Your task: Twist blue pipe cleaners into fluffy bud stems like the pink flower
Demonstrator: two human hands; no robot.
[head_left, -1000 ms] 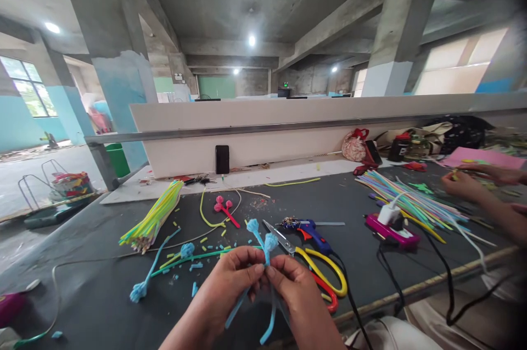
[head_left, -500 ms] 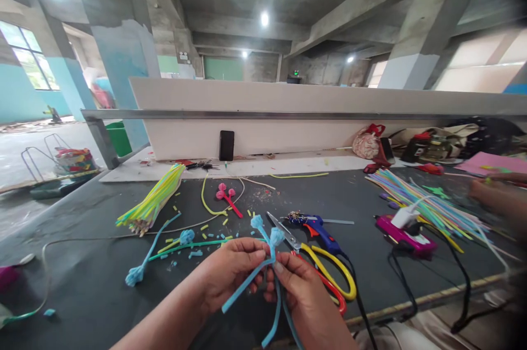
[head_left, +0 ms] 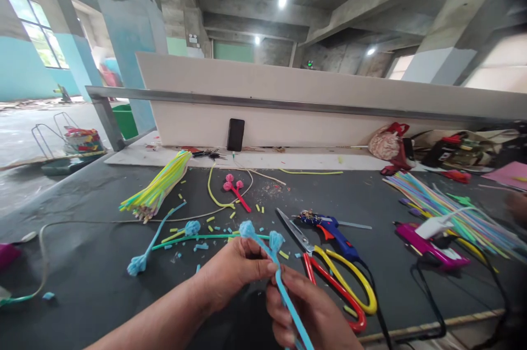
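Blue pipe cleaners (head_left: 290, 299) with two curled, bud-like ends stand between my hands at the front of the table. My left hand (head_left: 234, 267) pinches them just below the buds, thumb against the stems. Closed lower down on the same stems is my right hand (head_left: 307, 306); the strands run down past its fingers. To the left lie a loose blue pipe cleaner (head_left: 142, 262) with a bud at its end and another blue bud (head_left: 192, 228). Scissors (head_left: 346, 284) with red and yellow handles rest beside my right hand.
A blue glue gun (head_left: 333, 232) lies behind the scissors. Pipe cleaner bundles (head_left: 162, 185) sit left and right, near a magenta power strip (head_left: 432, 245) with black cables. A phone (head_left: 236, 134) leans on the back board. Another person's hand (head_left: 516, 207) shows far right.
The blue strands that hung spread apart now run together down to the right. My right hand has turned and closed around them, and the head view has shifted slightly.
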